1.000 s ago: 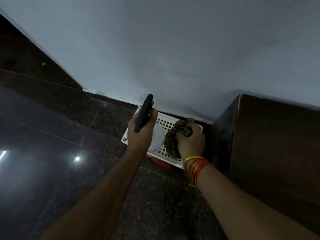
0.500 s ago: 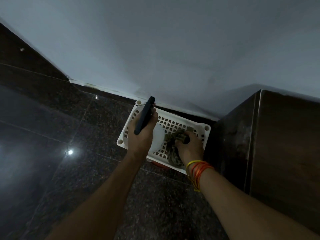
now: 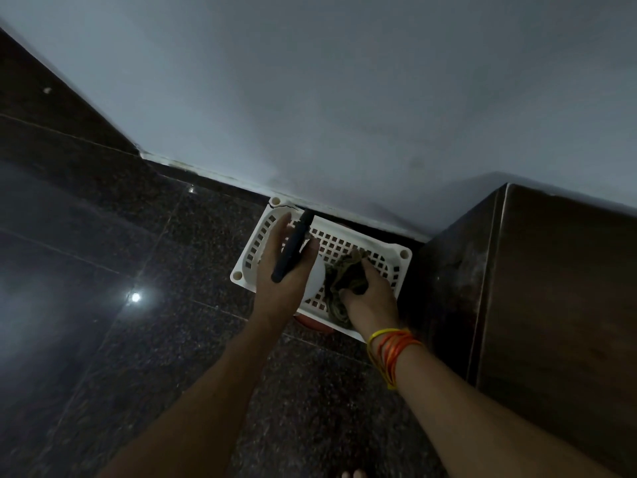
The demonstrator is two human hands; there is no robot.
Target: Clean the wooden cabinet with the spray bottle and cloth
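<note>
A white spray bottle point(image 3: 315, 281) with a dark trigger head sits low in a white perforated basket point(image 3: 404, 254) on the floor. My left hand point(image 3: 281, 281) holds it at the neck, thumb curled beside the trigger head and index finger stretched forward. An olive cloth point(image 3: 339, 270) lies bunched in the basket's right half, and my right hand point(image 3: 370, 300) grips it from above. The dark wooden cabinet point(image 3: 551, 288) stands just right of the basket, against the wall.
The basket sits on dark speckled floor tiles point(image 3: 138, 339) against the pale wall point(image 3: 344, 115). Something red point(image 3: 312, 323) shows under the basket's near edge. Coloured threads point(image 3: 391, 350) circle my right wrist. Toes show at the bottom edge.
Both hands have moved down into the basket with the bottle and the cloth. My left index finger has straightened, and the cloth now rests on the basket's floor.
</note>
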